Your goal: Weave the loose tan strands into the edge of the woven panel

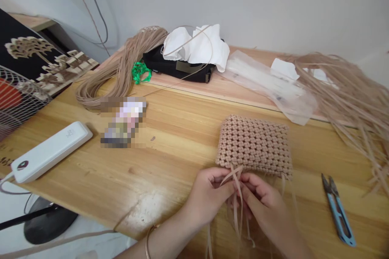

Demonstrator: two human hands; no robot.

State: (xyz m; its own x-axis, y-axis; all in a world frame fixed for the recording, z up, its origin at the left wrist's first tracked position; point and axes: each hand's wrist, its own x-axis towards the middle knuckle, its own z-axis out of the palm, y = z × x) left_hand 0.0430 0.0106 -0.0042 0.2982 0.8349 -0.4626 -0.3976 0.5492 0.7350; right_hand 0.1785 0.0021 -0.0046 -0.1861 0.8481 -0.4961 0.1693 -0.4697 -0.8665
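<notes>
A beige woven pouch (254, 143) with an open knotted pattern lies on the wooden table. Loose flat cords (236, 202) hang from its near edge. My left hand (209, 194) pinches some of these cords between thumb and fingers just below that edge. Close beside it, my right hand (261, 198) is also closed on the cords, its fingertips almost meeting those of the left. Two strands cross above the thumbs. To the right of the pouch lie blue-handled thread snips (338, 210), untouched.
A white power strip (53, 151) and a blurred-out phone-like object (124, 123) lie on the left. Behind are a cord bundle (121, 71), green netting (141, 73), a black pouch (179, 68) under white paper (203, 48), and a plastic bag (267, 83). More cords (349, 85) spread at right.
</notes>
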